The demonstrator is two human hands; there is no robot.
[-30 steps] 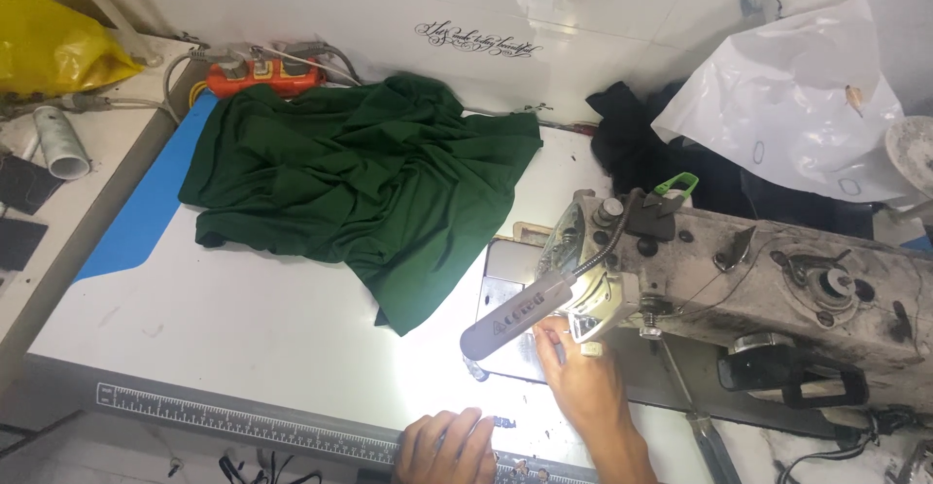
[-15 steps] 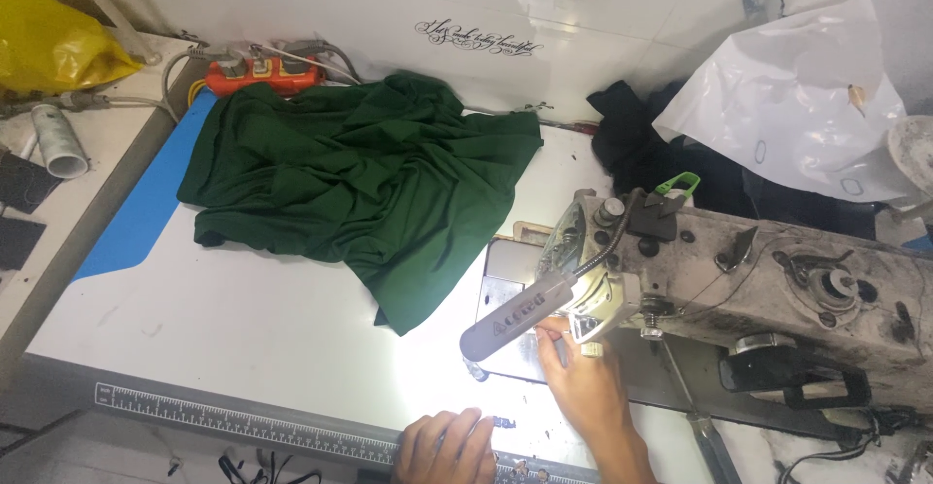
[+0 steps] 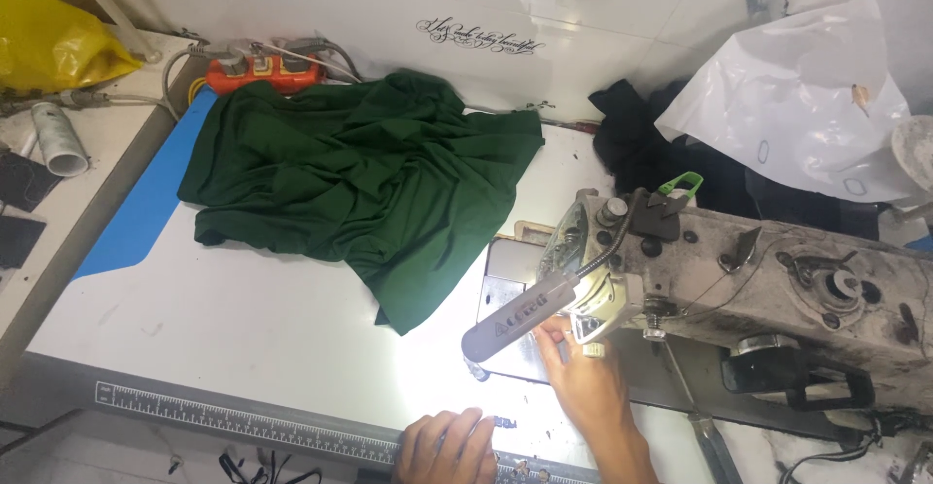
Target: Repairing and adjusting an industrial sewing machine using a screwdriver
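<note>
Green cloth (image 3: 360, 188) lies at ten o'clock from the machine (image 3: 739, 280). Right hand (image 3: 583, 382) pinches near the needle, contents hidden; left hand (image 3: 449, 445) rests loosely curled, empty. Steady fingers, work slowly.

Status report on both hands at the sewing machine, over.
Right hand at needle area under sewing machine head. Left hand on table edge. Green cloth lies apart, untouched.

White glossy wall (image 3: 622, 8) behind, white worktable (image 3: 243, 338) with blue side panel (image 3: 146, 212), bright lamp glare on tabletop
</note>
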